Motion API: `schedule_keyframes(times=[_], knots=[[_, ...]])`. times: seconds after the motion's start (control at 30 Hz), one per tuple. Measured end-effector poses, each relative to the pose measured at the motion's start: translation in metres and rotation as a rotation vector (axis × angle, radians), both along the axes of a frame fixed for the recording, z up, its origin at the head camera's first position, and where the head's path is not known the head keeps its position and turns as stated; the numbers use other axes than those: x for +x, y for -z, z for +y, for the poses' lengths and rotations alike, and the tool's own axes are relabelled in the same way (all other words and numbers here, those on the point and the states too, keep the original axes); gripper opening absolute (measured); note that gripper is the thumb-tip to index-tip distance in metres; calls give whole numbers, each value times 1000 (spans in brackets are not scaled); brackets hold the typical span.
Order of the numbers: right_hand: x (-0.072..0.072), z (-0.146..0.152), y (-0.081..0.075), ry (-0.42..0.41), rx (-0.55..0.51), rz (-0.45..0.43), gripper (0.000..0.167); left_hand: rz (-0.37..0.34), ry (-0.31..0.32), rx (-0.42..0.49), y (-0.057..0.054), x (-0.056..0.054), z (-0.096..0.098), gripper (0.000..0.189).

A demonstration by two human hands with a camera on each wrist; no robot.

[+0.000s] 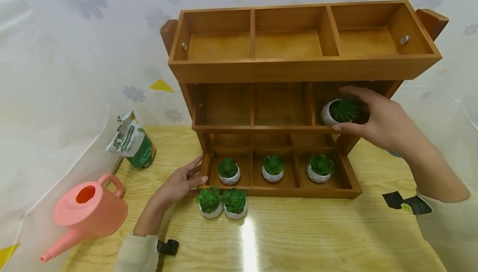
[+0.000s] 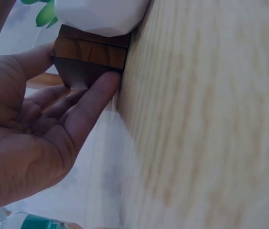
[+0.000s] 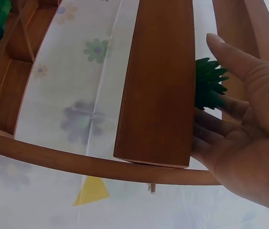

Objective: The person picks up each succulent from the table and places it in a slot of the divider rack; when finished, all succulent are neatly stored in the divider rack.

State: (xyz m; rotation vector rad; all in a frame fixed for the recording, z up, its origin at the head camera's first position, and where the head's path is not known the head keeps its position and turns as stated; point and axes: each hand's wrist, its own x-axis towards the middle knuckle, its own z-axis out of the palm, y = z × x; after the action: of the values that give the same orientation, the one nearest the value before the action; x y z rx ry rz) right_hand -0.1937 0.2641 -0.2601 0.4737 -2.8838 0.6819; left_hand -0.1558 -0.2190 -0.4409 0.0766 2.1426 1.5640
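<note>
A three-tier wooden shelf [image 1: 304, 71] with compartments stands on the table. At its middle tier, my right hand [image 1: 388, 118] holds a small potted succulent [image 1: 330, 114] in the right compartment, thumb in front and fingers behind. The white pot leans, its leaves toward the palm. From the right wrist, only the spiky green leaves [image 3: 209, 83] show; a board hides the pot. My left hand [image 1: 179, 187] grips the bottom tier's front left corner, its thumb on the edge. In the left wrist view, the fingers touch the wooden corner [image 2: 91, 52] near the tabletop.
Three potted succulents sit in the bottom tier, one [image 1: 272, 168] in its middle compartment. Two more, including a bright green one [image 1: 209, 201], stand before the shelf. A pink watering can [image 1: 93, 210] and a clipped green-white bag [image 1: 136, 143] are at the left.
</note>
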Motion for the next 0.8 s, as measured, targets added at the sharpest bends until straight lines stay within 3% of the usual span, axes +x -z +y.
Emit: schedule_keyframes(times=[0.17, 0.5, 0.67, 0.8], knots=[[14, 0, 1, -25, -13, 64, 87, -1, -2, -2, 0, 0, 1, 79], [50, 3, 8, 11, -106, 232, 92, -3, -2, -1, 1, 0, 2, 78], [63, 0, 11, -59, -154, 369, 94, -4, 0, 2, 2, -1, 0, 79], [72, -5, 14, -150, -175, 447, 78, 0, 4, 3, 1, -1, 1, 79]])
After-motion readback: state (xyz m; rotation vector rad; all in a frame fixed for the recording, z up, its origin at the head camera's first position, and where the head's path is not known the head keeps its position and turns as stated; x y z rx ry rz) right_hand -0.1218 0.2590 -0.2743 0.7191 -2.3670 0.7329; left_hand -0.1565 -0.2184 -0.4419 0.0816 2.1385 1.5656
